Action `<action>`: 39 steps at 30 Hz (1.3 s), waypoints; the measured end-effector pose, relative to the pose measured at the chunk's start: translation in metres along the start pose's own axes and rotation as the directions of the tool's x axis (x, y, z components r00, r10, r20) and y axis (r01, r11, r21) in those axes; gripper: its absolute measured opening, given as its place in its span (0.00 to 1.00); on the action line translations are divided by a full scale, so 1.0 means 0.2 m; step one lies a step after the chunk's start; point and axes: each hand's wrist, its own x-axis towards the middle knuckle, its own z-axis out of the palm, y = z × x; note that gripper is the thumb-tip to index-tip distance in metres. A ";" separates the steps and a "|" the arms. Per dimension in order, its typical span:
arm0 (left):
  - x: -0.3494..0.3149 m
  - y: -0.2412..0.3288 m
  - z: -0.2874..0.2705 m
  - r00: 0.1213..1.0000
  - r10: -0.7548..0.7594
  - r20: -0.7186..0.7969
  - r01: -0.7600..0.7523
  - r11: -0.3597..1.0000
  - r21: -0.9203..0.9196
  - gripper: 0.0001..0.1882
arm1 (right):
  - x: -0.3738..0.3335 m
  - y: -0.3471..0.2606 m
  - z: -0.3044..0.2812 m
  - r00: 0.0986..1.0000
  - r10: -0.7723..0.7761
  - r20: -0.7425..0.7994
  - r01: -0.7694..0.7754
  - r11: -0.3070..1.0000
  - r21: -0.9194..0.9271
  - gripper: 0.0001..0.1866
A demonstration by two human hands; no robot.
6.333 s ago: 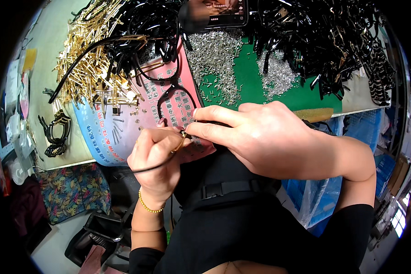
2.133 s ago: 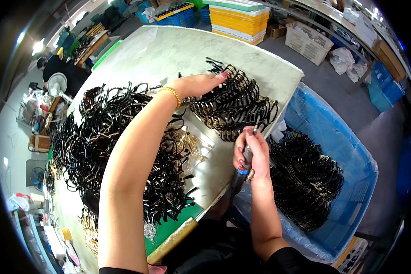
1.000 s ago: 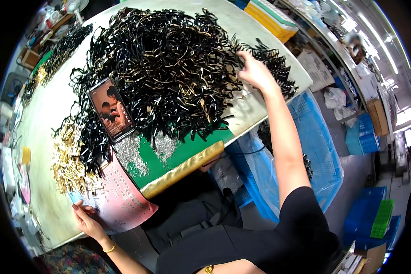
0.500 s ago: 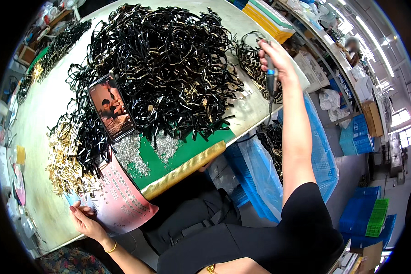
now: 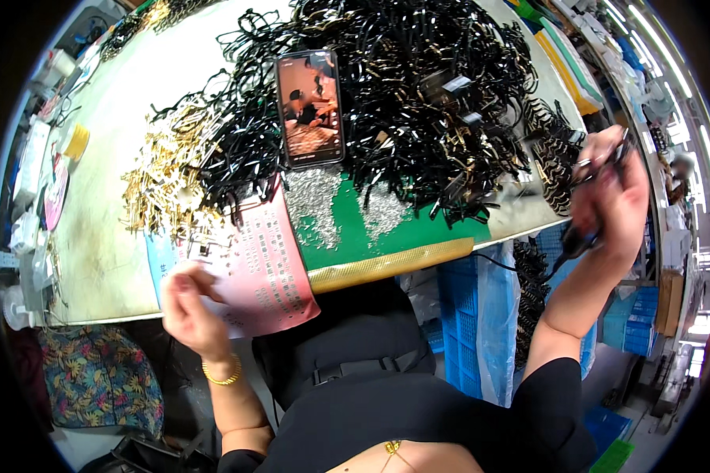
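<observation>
My right hand [image 5: 614,197] is closed around a black corded tool [image 5: 582,239], a pen-shaped driver by its look, past the table's right edge. Motion blurs its tip. My left hand [image 5: 196,311], fingers curled together and smeared, hovers at the near edge of a pink and blue printed sheet [image 5: 264,272]. Whatever its fingertips hold is too small to make out. Small gold metal pieces [image 5: 162,185] lie heaped just beyond that sheet. A large pile of black straps with gold fittings [image 5: 418,102] covers the middle. Tiny silver pieces [image 5: 312,206] are scattered on a green mat [image 5: 347,211].
A phone [image 5: 310,110] playing a video leans on the strap pile. More straps [image 5: 548,150] lie at the table's right end. Below stands a blue crate [image 5: 459,315] with a plastic liner. A gold textured strip [image 5: 390,266] edges the mat. A floral cloth [image 5: 102,378] hangs at left.
The view has turned, shifting the table contents rightward. My right hand, with the tool, has come back from the straps at the right end. My left hand has drawn back from the gold pieces.
</observation>
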 end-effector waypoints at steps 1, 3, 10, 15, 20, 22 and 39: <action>-0.05 0.09 0.06 0.989 -0.040 0.142 0.060 0.989 -0.137 0.19 | -0.03 -0.02 0.13 0.998 -0.024 0.059 0.030 0.995 -0.099 0.14; -0.11 0.20 0.13 0.733 -0.182 0.655 0.548 0.729 -0.411 0.26 | -0.07 0.03 0.39 0.990 -0.051 0.133 0.050 0.999 0.007 0.15; -0.22 0.21 0.54 0.714 -0.006 0.701 0.658 0.348 -0.668 0.69 | -0.27 0.14 0.58 0.805 0.403 0.436 -0.573 0.720 0.391 0.10; -0.20 0.19 0.54 0.794 -0.125 0.595 0.599 0.327 -0.731 0.11 | -0.46 0.37 0.65 0.611 0.503 0.612 -0.791 0.359 0.495 0.12; 0.07 0.46 0.70 0.707 -0.253 0.660 0.585 0.734 -0.345 0.10 | -0.53 0.44 0.57 0.722 0.517 0.460 -0.689 0.479 0.544 0.15; 0.18 0.49 0.87 0.677 -0.101 0.729 0.396 0.885 -0.245 0.11 | -0.52 0.44 0.58 0.842 0.466 0.271 -0.539 0.725 0.429 0.18; 0.43 0.58 1.75 0.274 0.590 0.760 -0.959 0.229 0.168 0.13 | -0.45 0.54 0.39 0.908 0.405 0.102 -0.388 0.909 -0.153 0.18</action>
